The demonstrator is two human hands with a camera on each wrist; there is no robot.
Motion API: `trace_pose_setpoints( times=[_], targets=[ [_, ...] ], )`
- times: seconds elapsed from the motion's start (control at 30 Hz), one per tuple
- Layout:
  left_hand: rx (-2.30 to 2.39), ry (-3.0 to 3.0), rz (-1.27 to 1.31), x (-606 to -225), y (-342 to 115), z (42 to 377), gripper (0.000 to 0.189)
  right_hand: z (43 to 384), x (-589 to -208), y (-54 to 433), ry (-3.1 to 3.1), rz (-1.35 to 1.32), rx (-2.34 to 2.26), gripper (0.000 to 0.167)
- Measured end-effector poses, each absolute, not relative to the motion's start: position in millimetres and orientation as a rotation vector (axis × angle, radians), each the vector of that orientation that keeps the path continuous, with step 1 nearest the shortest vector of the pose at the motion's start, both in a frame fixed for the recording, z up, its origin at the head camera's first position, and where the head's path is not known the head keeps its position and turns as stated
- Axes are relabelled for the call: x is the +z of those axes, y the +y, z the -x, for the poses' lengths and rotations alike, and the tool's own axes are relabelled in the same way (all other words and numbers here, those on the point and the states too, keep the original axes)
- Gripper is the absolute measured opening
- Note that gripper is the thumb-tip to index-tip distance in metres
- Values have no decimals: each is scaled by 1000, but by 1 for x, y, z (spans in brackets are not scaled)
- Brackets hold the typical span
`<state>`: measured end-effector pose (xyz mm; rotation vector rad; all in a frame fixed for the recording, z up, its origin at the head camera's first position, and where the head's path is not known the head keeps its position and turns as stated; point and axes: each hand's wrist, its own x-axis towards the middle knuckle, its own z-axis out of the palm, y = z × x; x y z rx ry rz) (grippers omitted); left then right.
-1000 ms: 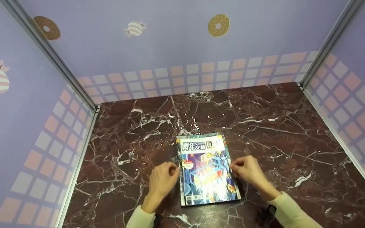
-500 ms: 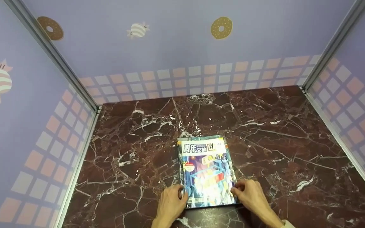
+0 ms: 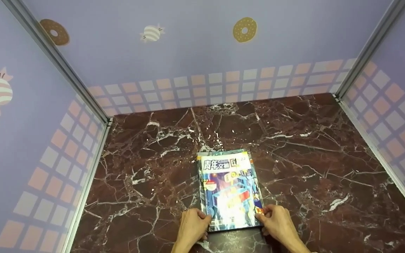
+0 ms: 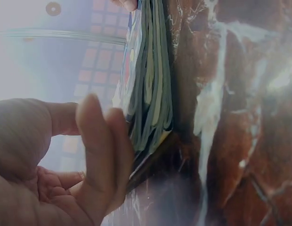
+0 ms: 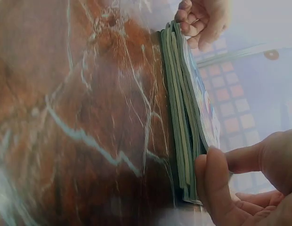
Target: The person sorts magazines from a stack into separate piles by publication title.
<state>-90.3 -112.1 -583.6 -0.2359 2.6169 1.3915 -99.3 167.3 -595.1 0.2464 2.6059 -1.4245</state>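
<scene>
A stack of several magazines (image 3: 230,189) lies on the marbled table, a glossy colourful cover with Chinese lettering uppermost. At its near left corner my left hand (image 3: 192,225) pinches the top magazine, thumb on the cover. My right hand (image 3: 277,223) does the same at the near right corner. In the left wrist view the left hand's fingers (image 4: 96,155) stand against the layered page edges (image 4: 153,75). The right wrist view has the right hand's fingers (image 5: 214,181) at the near end of the stack; glare whitens part of the cover.
Dark red marbled tabletop (image 3: 146,161) with white veins surrounds the stack. Lilac panels stand at the back (image 3: 195,42), left (image 3: 19,140) and right (image 3: 399,105), joined by grey metal posts (image 3: 58,59).
Both hands have slid from the middle of the magazines' sides toward the near corners, and their thumbs now lie on the cover. The stack itself has hardly moved.
</scene>
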Motion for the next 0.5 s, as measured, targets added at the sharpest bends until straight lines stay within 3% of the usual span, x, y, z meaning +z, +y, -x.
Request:
trace_pose_setpoints(
  times=[0.27, 0.5],
  targets=[
    [1566, 2394, 195, -589, -105, 86, 32, 97, -599, 170, 2312, -247, -1631, 16],
    [1664, 2210, 164, -589, -113, 90, 27, 97, -603, 169, 2158, -282, -1752, 19]
  ],
)
